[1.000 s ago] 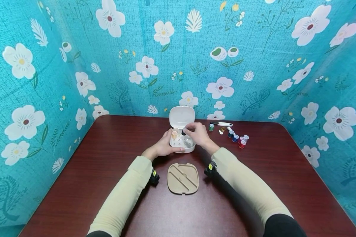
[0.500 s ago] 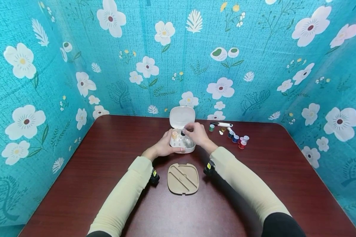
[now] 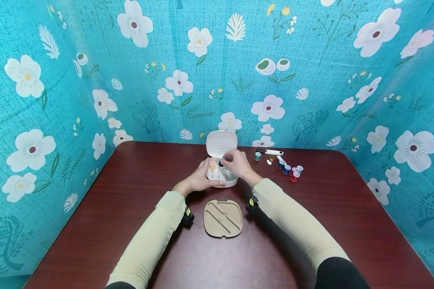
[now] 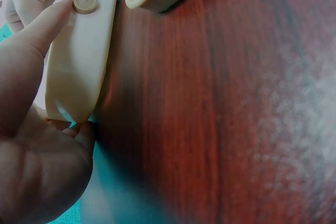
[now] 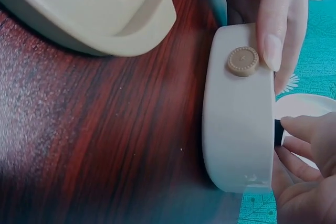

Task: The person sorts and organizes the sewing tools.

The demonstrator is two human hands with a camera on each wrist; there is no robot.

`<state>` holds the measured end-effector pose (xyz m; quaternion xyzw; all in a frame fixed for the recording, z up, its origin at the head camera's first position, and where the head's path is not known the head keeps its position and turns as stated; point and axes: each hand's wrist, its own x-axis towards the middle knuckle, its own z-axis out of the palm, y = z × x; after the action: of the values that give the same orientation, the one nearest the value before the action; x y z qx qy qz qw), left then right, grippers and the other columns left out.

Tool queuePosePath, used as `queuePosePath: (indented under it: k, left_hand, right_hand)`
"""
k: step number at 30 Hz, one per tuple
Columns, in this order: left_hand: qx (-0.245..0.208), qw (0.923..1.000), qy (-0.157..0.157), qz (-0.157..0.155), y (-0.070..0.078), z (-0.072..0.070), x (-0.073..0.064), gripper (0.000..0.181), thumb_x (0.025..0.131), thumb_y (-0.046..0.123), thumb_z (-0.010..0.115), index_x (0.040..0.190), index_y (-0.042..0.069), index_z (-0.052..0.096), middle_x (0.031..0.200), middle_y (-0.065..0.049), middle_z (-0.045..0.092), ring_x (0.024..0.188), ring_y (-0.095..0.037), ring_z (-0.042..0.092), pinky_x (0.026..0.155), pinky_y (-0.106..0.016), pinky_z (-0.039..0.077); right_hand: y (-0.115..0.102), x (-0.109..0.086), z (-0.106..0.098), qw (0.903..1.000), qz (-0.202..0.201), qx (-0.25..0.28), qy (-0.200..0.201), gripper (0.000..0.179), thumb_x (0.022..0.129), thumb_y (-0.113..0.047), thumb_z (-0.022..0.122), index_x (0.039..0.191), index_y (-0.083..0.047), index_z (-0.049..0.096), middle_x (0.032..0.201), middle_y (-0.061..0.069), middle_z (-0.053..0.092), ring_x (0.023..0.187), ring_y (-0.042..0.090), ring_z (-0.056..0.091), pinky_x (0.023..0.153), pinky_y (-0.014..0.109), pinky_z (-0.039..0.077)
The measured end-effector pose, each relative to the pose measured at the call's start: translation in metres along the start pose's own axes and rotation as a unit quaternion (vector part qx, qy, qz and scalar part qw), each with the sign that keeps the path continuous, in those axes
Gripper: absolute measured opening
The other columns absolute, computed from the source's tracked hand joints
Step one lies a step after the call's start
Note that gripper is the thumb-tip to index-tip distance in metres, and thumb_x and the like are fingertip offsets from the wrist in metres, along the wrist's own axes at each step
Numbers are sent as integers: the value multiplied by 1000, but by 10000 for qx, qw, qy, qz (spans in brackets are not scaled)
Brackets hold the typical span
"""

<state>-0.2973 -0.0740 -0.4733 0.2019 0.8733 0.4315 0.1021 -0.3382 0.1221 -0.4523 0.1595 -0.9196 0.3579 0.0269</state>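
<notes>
Black spool (image 3: 221, 162), apparently of thread, is pinched between the thumb and fingers of a right hand (image 3: 240, 165) over the rear of a white box (image 3: 228, 184), beside a peach spool (image 3: 212, 165). Whether its base is seated on one of the small pegs cannot be told — fingers cover much of it. The pinch is closed to about the spool's own width. A left hand (image 3: 197, 178) steadies the box, thumb on the front wall, fingers wrapped round the side.

The spool looks light and stiff, likely smooth plastic at the ends, and could slip or roll if let go at a tilt; the upper rim seems the best hold, leaving the base free. The box, its lid (image 3: 222, 143) raised, appears to be rigid, light plastic, best braced low on its walls so as not to strain the hinge.

No brand can be read. A tan button (image 5: 243, 60) on the box front carries a ring of dots around a small mark — too faint to make out. A yellow label (image 3: 251, 202) on the right wrist's camera is likewise illegible.
</notes>
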Motion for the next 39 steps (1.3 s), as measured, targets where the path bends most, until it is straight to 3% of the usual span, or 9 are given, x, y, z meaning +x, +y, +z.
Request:
queuePosePath:
  k: [19, 39]
  left_hand:
    - [-116, 9998, -4, 171, 0, -2, 1, 97, 87, 34, 83, 157, 6, 23, 152, -24, 31, 137, -36, 36, 114, -49, 32]
    - [-11, 10000, -34, 34, -2, -1, 0, 100, 86, 37, 84, 158, 7, 22, 153, -22, 30, 139, -35, 35, 114, -49, 32]
  right_hand:
    - [-7, 2, 7, 9995, 59, -227, -230, 17, 98, -15, 70, 110, -4, 77, 104, 11, 76, 98, 23, 70, 82, 39, 58]
    - [-8, 2, 12, 9990, 83, -289, -339, 21, 99, -13, 70, 115, -2, 76, 109, 13, 76, 103, 25, 71, 86, 40, 58]
